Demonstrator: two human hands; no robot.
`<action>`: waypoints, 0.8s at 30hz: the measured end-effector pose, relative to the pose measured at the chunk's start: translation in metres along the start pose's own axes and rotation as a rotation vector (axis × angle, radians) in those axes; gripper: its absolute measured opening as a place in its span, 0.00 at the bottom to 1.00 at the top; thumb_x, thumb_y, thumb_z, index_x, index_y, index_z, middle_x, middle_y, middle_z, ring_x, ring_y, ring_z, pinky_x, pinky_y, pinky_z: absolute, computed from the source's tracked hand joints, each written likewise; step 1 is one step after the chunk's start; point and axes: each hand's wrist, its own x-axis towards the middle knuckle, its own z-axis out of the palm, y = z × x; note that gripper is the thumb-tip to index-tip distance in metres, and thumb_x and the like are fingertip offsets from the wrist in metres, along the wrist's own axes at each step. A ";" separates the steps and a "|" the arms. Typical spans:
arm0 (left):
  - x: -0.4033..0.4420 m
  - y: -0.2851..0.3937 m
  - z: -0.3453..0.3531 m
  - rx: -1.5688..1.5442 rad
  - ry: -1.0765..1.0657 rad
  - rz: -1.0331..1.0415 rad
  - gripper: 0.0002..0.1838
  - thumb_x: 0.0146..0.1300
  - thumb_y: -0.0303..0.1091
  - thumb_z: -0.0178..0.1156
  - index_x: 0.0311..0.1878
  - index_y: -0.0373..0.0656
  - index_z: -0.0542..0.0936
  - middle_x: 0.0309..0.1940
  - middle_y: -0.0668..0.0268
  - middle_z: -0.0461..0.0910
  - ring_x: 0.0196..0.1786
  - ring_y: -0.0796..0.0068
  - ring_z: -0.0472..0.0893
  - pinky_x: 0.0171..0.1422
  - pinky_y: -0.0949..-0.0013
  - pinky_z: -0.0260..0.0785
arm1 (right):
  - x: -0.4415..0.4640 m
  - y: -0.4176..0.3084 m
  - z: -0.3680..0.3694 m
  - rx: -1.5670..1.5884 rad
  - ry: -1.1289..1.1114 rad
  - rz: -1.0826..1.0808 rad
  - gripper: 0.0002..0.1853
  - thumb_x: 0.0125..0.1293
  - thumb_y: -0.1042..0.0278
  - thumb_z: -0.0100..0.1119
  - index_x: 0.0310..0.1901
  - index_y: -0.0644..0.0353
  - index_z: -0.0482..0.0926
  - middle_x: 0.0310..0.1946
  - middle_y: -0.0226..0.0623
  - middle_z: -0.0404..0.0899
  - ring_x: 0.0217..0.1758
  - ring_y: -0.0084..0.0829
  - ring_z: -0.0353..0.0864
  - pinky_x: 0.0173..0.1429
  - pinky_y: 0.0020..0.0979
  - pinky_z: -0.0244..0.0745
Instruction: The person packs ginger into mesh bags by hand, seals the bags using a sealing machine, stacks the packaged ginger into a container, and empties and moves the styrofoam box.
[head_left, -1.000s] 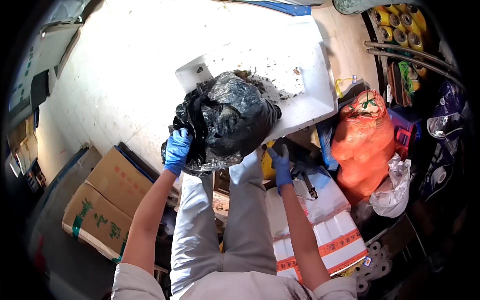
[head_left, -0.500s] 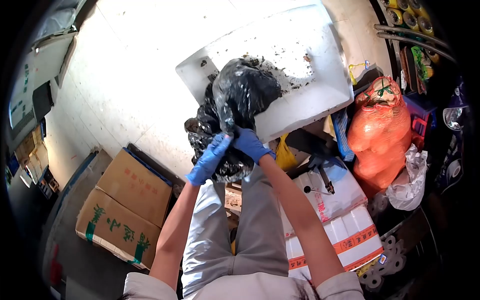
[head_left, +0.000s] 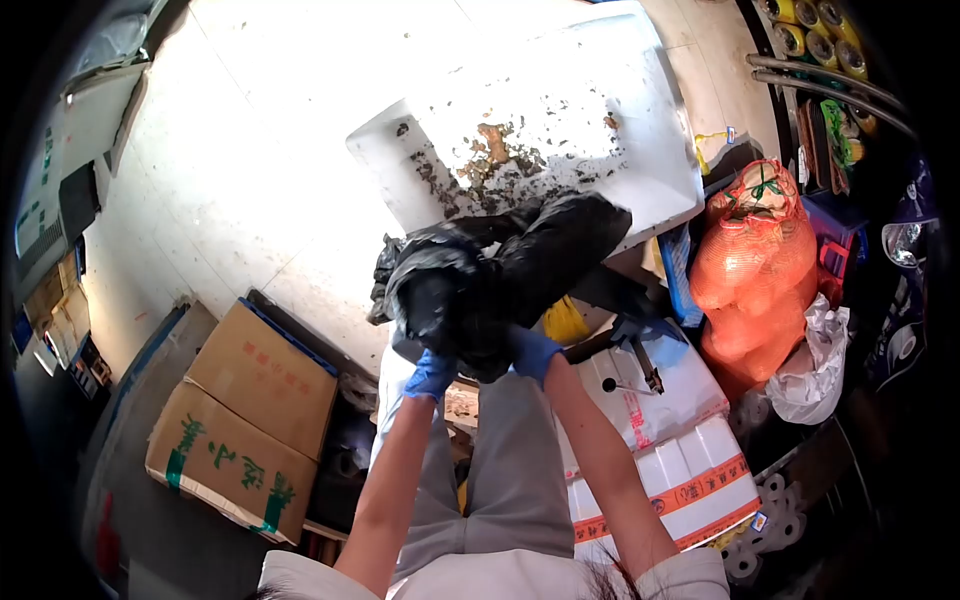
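The left hand (head_left: 431, 374) and the right hand (head_left: 536, 355), both in blue gloves, hold a crumpled black plastic bag (head_left: 440, 285) by its side nearest the person, their fingers mostly hidden by it. The bag lies across the near edge of a white rectangular tray (head_left: 655, 185). Dark loose scraps (head_left: 515, 168) spread from the tray's left side past its middle, around an irregular brown lump (head_left: 493, 143). A bulging orange mesh sack (head_left: 755, 280) stands just beside the tray's near right corner
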 end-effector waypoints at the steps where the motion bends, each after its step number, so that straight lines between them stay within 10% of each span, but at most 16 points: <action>1: -0.018 -0.024 -0.003 -0.250 -0.107 -0.131 0.28 0.58 0.31 0.51 0.61 0.41 0.55 0.50 0.60 0.68 0.52 0.71 0.68 0.56 0.69 0.62 | -0.012 -0.019 0.024 -0.478 -0.091 -0.090 0.17 0.62 0.66 0.43 0.53 0.57 0.66 0.51 0.37 0.68 0.54 0.31 0.66 0.58 0.31 0.61; 3: 0.042 0.060 -0.012 -0.868 0.017 -0.531 0.29 0.56 0.20 0.48 0.62 0.39 0.52 0.49 0.63 0.68 0.49 0.74 0.70 0.52 0.73 0.64 | -0.025 -0.039 0.055 -0.829 0.084 -0.322 0.18 0.62 0.63 0.44 0.53 0.57 0.66 0.52 0.37 0.67 0.55 0.32 0.65 0.60 0.31 0.59; 5: 0.058 0.054 -0.019 -1.065 -0.023 -0.511 0.29 0.55 0.18 0.47 0.61 0.38 0.54 0.49 0.63 0.69 0.47 0.75 0.71 0.51 0.73 0.65 | -0.035 -0.058 0.068 -1.168 0.281 -0.565 0.19 0.63 0.59 0.44 0.54 0.57 0.66 0.53 0.38 0.67 0.55 0.34 0.64 0.62 0.32 0.57; 10: 0.106 0.090 -0.072 0.089 -0.076 -0.198 0.16 0.49 0.18 0.46 0.41 0.42 0.76 0.35 0.60 0.78 0.38 0.67 0.77 0.45 0.69 0.68 | -0.059 -0.095 0.069 0.664 0.062 0.108 0.16 0.61 0.55 0.48 0.46 0.53 0.71 0.24 0.29 0.71 0.30 0.25 0.71 0.41 0.32 0.70; 12: 0.113 0.128 -0.098 0.742 -0.310 -0.089 0.14 0.48 0.24 0.50 0.40 0.43 0.77 0.30 0.57 0.78 0.35 0.62 0.79 0.40 0.67 0.70 | -0.077 -0.124 0.052 0.435 0.458 0.282 0.12 0.57 0.53 0.53 0.35 0.52 0.76 0.17 0.23 0.64 0.20 0.18 0.63 0.28 0.22 0.63; 16: 0.112 0.160 -0.098 1.022 -0.487 0.250 0.14 0.48 0.27 0.52 0.41 0.41 0.76 0.27 0.58 0.77 0.33 0.61 0.78 0.40 0.66 0.70 | -0.079 -0.209 0.038 -0.140 0.721 -0.521 0.14 0.56 0.67 0.54 0.45 0.57 0.75 0.24 0.26 0.71 0.24 0.13 0.64 0.29 0.13 0.61; 19: 0.107 0.166 -0.088 0.795 -0.320 0.531 0.15 0.49 0.28 0.52 0.42 0.40 0.76 0.29 0.57 0.77 0.35 0.61 0.78 0.41 0.66 0.70 | -0.053 -0.276 0.049 -0.634 0.520 -0.650 0.33 0.52 0.68 0.61 0.60 0.55 0.59 0.52 0.37 0.69 0.37 0.23 0.73 0.40 0.25 0.70; 24: 0.094 0.141 -0.099 0.596 -0.257 0.482 0.17 0.51 0.29 0.52 0.46 0.36 0.72 0.40 0.54 0.75 0.43 0.57 0.75 0.51 0.62 0.65 | -0.008 -0.252 0.074 -1.363 0.108 -0.594 0.53 0.44 0.49 0.65 0.65 0.52 0.40 0.33 0.45 0.71 0.35 0.42 0.73 0.42 0.37 0.69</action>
